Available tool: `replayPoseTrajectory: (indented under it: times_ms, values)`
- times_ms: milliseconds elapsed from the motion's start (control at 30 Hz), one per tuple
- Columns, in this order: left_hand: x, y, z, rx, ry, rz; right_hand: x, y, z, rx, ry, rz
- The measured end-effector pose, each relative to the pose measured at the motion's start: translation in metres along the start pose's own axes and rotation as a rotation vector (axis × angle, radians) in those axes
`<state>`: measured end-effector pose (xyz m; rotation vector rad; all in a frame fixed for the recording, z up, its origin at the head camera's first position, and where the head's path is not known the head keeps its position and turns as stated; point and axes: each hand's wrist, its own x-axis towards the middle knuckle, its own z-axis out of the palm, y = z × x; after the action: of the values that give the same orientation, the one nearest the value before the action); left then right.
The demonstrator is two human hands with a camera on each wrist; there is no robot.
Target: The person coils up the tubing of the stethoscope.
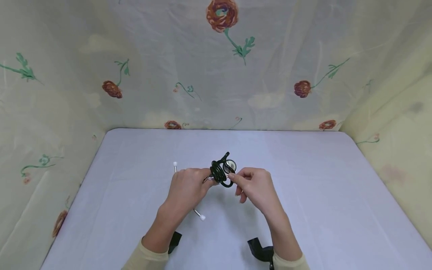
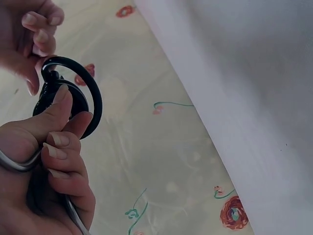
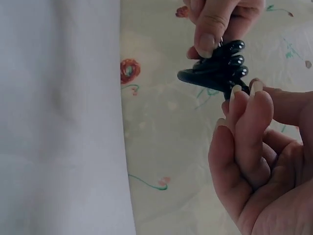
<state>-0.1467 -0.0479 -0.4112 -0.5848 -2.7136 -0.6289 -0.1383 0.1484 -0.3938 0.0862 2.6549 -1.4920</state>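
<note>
A stethoscope [image 1: 218, 172] is held up over the middle of the table, its black tubing wound in several tight loops. My left hand [image 1: 189, 186] grips it by the metal ear tubes and the near side of the coil. White ear tips [image 1: 202, 217] stick out on either side of that hand. The round chest piece [image 1: 230, 165] shows at the coil's right side. There my right hand [image 1: 259, 186] pinches the tubing between thumb and forefinger, its other fingers loosely curled. In the right wrist view, stacked loops [image 3: 230, 61] lie between both hands' fingertips.
The white table [image 1: 320, 210] stretches out below both hands. Flower-patterned cloth [image 1: 152, 67] hangs behind it and at both sides. Black wrist-mounted pieces [image 1: 261, 250] hang at both sleeves.
</note>
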Motion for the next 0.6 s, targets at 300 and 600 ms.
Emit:
replayPoseTrajectory:
  times_ms: [300,600]
  values:
    - [0.0,0.002,0.001,-0.027,-0.062,0.002,0.006,0.009,-0.013,0.045,0.003,-0.02]
    - [0.001,0.002,0.005,-0.069,-0.125,0.014,0.015,0.024,-0.018,0.233,-0.079,-0.02]
